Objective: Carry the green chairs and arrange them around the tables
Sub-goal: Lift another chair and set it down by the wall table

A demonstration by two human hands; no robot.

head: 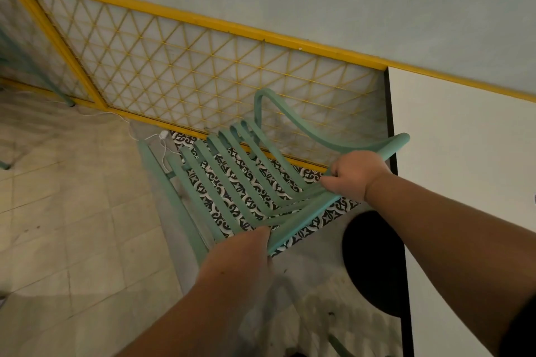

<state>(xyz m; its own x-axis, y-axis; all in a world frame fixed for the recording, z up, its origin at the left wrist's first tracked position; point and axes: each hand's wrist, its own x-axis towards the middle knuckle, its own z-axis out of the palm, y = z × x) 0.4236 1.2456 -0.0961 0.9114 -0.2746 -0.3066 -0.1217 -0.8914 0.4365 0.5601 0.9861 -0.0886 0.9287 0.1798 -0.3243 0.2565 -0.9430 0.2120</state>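
Observation:
A green slatted metal chair (232, 180) is tilted in front of me, lifted beside the white table (464, 159) on the right. My left hand (246, 249) grips the near edge of the chair's seat frame. My right hand (353, 177) is closed on the chair's curved back rail where it meets the slats. The chair's far armrest loop rises toward the yellow lattice fence. Motion blur softens the chair's legs below my left arm.
A yellow-framed lattice fence (188, 66) runs along the far side. The table's round black base (374, 264) stands on the floor at right. A white cable and plug (162, 136) lie by the fence. Another green chair leg (43, 78) shows at far left. Beige tiles cover the left floor.

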